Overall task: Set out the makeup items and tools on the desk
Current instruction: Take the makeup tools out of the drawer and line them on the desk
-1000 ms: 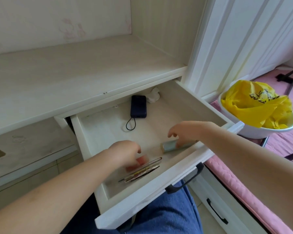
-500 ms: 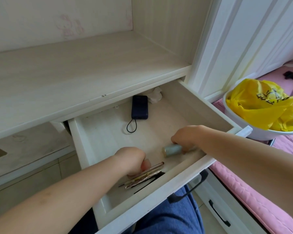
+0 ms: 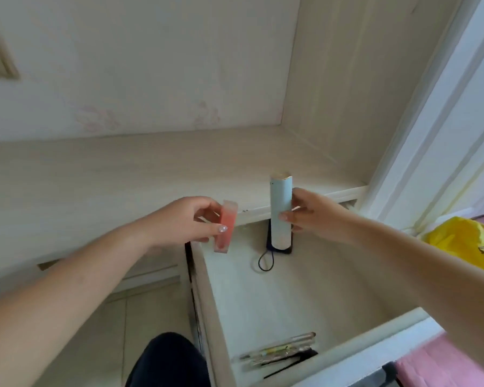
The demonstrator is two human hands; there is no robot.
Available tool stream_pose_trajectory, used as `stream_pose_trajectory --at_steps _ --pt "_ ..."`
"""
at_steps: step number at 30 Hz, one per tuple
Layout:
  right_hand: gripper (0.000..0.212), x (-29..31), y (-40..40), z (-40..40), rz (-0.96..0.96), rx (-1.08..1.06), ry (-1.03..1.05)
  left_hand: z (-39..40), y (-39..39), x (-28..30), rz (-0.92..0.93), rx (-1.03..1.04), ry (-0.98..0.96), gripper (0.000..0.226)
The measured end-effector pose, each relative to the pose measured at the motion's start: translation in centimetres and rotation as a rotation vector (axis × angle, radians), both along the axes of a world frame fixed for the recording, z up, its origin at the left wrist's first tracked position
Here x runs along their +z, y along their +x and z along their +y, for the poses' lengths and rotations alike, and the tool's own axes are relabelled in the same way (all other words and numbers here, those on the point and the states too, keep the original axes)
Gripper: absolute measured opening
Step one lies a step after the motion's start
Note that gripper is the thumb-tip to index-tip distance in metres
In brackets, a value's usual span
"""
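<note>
My left hand (image 3: 189,222) grips a small pink, clear-cased makeup item (image 3: 226,229), held upright above the desk's front edge. My right hand (image 3: 312,216) holds a pale blue-green tube (image 3: 281,212) with a gold top, upright, just over the open drawer's (image 3: 263,297) back end. Both items hang in the air at the edge of the pale wooden desk top (image 3: 123,174). Several thin makeup pencils and brushes (image 3: 280,351) lie at the drawer's front.
A dark power bank (image 3: 270,241) with a looped black cord (image 3: 264,263) sits at the drawer's back, mostly behind the tube. A yellow bag (image 3: 467,241) lies at the right. A cabinet side wall (image 3: 347,79) bounds the desk on the right.
Both hands rose out of the drawer, each carrying its item up to the level of the desk edge. The view tilted upward.
</note>
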State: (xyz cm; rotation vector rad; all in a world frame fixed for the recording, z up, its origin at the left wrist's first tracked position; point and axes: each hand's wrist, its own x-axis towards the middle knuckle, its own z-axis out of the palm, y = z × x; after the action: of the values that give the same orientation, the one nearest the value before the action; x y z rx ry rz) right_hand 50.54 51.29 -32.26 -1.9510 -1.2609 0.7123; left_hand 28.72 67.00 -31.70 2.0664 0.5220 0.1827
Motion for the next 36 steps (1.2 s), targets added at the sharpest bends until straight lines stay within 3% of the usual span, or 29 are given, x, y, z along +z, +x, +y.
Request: stream_pose_trajectory --at_steps 7,12,18,23,28,36 --pt "0.028 5.5 -7.5 11.2 0.062 0.145 0.197 8.5 -9.0 3.4 -0.129 0.302 0.014 0.019" --pt "0.029 5.2 -12.5 20.3 0.089 0.202 0.181 14.7 -14.8 2.8 -0.216 0.595 0.125 0.021" --pt "0.030 3.8 -19.1 30.4 0.204 0.189 0.176 21.9 -20.2 0.2 -0.217 0.796 0.203 0.024" --pt "0.022 1.8 -22.6 36.3 0.181 0.104 0.203 25.6 -20.7 -2.5 -0.288 0.945 0.210 0.035" --pt "0.028 1.0 -23.7 39.7 0.116 0.094 0.200 29.1 -19.5 -3.4 -0.352 0.999 0.177 0.025" --pt "0.032 0.8 -24.5 44.0 0.068 0.120 0.188 32.6 -18.3 -3.6 -0.340 1.045 0.233 0.033"
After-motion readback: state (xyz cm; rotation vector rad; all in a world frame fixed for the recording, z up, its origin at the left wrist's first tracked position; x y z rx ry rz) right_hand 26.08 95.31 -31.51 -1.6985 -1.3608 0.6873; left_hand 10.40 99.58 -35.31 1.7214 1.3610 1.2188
